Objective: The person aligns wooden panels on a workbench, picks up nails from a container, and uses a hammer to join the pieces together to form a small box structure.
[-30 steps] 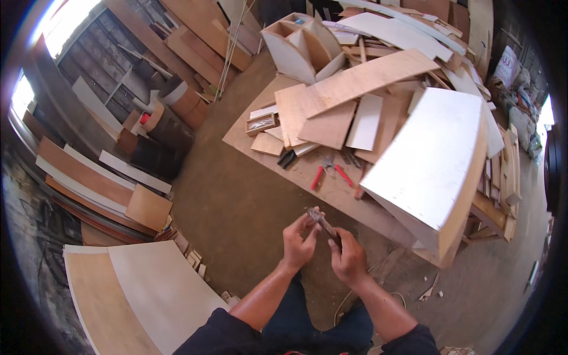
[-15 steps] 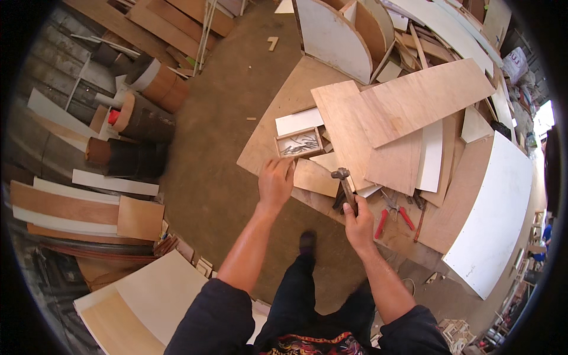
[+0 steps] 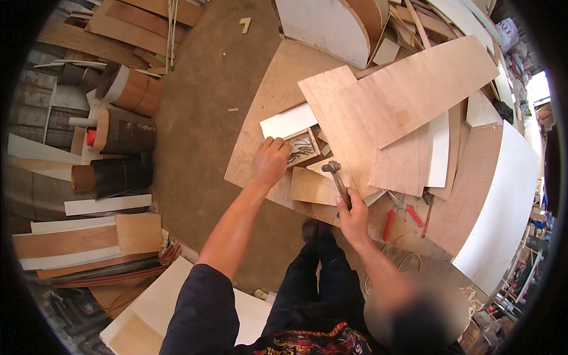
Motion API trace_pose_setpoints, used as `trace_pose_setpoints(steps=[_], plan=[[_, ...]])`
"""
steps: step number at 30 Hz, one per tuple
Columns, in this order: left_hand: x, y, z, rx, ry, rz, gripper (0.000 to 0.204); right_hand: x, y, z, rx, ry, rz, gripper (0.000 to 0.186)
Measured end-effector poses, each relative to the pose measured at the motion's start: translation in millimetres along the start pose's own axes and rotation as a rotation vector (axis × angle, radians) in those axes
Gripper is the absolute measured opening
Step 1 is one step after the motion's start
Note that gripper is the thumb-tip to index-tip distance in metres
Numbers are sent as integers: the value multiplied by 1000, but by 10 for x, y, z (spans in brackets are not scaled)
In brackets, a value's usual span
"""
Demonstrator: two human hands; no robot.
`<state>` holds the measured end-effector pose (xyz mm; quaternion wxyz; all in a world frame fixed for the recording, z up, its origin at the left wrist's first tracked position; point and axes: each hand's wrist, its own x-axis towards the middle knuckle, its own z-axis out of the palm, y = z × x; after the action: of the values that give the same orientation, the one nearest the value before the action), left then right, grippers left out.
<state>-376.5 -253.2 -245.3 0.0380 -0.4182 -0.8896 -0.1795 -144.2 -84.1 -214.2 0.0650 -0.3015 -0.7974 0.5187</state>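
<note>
My left hand (image 3: 271, 162) is at the left end of a small wooden box (image 3: 306, 155), its fingers curled and fingertips hidden. Dark nails (image 3: 300, 149) lie loose inside that box. Whether the hand grips the box's rim or a few nails cannot be made out. In my right hand (image 3: 354, 216) is a hammer (image 3: 338, 180), closed around its handle with the metal head up and to the left. A white strip of board (image 3: 289, 121) lies just beyond the box, and a pale wood piece (image 3: 313, 187) lies on its near side.
Curved plywood panels (image 3: 426, 89) are stacked on the large base board (image 3: 254, 139). Red-handled pliers (image 3: 404, 214) lie right of the hammer. A white curved panel (image 3: 503, 207) stands at the right. Rolled sheets (image 3: 127, 130) and board offcuts (image 3: 65, 242) line the left side.
My left hand has moved from the box's near edge to its left end. The hammer stays in my right hand. My feet have come together, and the whole view has shifted.
</note>
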Motion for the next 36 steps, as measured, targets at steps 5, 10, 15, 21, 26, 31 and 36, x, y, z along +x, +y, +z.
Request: trace_pose_setpoints(steps=[5,10,15,21,26,31,36], plan=[[-15,22,-19,49,26,9,11,34,-36,47,17,-32,38,31],[-65,86,-133,72,110,-151,13,59,-71,85,115,-32,33,27],[-144,93,-182,67,120,-190,14,123,-128,125,160,-67,57,24],[-108,136,-188,-88,137,-75,13,170,-77,164,178,-79,36,24],[-25,94,-206,4,-10,31,17,166,-84,183,172,-84,49,24],[37,114,-218,144,-99,109,17,142,-81,207,171,-59,17,24],[77,143,-157,214,-86,147,10,91,-157,178,159,-70,57,25]])
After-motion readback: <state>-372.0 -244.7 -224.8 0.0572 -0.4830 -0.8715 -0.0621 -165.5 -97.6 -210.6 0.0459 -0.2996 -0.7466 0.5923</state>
